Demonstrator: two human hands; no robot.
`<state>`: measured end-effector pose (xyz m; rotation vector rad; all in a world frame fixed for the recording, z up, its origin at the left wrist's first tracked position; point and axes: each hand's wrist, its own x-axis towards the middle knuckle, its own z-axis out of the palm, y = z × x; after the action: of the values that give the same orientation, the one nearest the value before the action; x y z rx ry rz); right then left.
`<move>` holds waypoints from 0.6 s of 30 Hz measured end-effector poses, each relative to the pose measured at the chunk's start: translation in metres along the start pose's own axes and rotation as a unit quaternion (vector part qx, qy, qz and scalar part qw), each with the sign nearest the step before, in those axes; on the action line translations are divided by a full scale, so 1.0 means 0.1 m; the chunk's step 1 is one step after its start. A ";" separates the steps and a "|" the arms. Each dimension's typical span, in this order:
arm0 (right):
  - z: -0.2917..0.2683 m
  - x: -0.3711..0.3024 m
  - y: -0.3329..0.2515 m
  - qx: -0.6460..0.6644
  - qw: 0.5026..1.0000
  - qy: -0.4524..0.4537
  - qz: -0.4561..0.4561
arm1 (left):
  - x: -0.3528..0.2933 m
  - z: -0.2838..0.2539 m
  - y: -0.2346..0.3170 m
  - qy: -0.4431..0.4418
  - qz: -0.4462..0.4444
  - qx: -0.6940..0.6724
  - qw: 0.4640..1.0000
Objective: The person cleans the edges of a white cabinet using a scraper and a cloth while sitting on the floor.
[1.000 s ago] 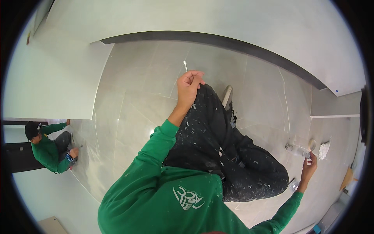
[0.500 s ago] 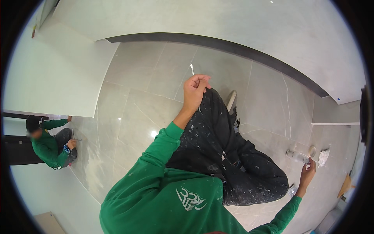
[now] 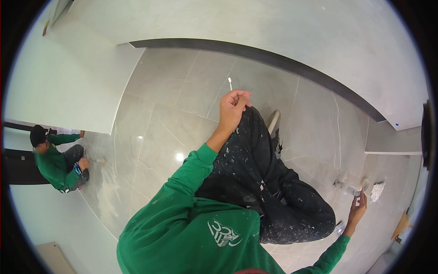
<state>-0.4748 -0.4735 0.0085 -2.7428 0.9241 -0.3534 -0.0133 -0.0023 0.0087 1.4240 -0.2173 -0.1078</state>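
- at the far end of the dark trousers [image 3: 244, 146]: left hand [image 3: 234, 102], curled by a white-tipped stick [image 3: 230, 83], grip unclear
- right of the trousers: right hand [image 3: 358, 209], fingertips slightly parted at a clear container [image 3: 348, 190]; hold unclear
- left of the trousers: tool [image 3: 100, 160] of a co-worker [image 3: 52, 164], farther out than a second ago

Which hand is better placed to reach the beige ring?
Likely the right hand, near the beige ring; the left hand, farther off by the left knee, seems to hold a white stick.

Here are the wearer's two hands [image 3: 234, 108] [image 3: 357, 211], one white stick [image 3: 230, 84], one pale ring [image 3: 364, 184] (and one co-worker [image 3: 54, 160]).
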 end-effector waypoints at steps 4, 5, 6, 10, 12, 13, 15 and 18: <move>-0.01 -0.02 0.06 0.036 0.999 0.013 0.000 | 0.01 0.01 0.01 0.001 0.001 0.003 1.000; -0.02 -0.03 0.08 0.043 0.999 0.018 0.001 | 0.01 0.02 0.00 0.002 0.004 -0.002 1.000; -0.03 -0.03 0.09 0.049 0.999 0.022 0.002 | 0.01 0.02 0.00 0.002 0.006 -0.007 1.000; -0.06 -0.04 0.06 0.045 0.999 0.016 -0.001 | 0.01 0.01 0.00 0.001 0.005 0.002 1.000; -0.06 -0.05 0.09 0.028 1.000 0.009 -0.001 | 0.02 0.01 0.00 0.000 0.003 0.007 1.000; -0.06 -0.05 0.09 0.028 1.000 0.008 -0.002 | 0.01 0.01 0.01 0.001 0.003 0.007 1.000; -0.06 -0.04 0.08 0.043 0.999 -0.010 0.012 | 0.00 0.01 0.03 0.004 -0.004 0.012 1.000; -0.02 -0.02 0.12 0.074 0.997 -0.027 0.016 | 0.01 -0.01 -0.01 0.002 0.000 0.004 1.000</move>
<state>-0.4835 -0.4823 0.0069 -2.5874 0.8883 -0.3267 -0.0116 -0.0015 0.0074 1.4316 -0.2147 -0.1047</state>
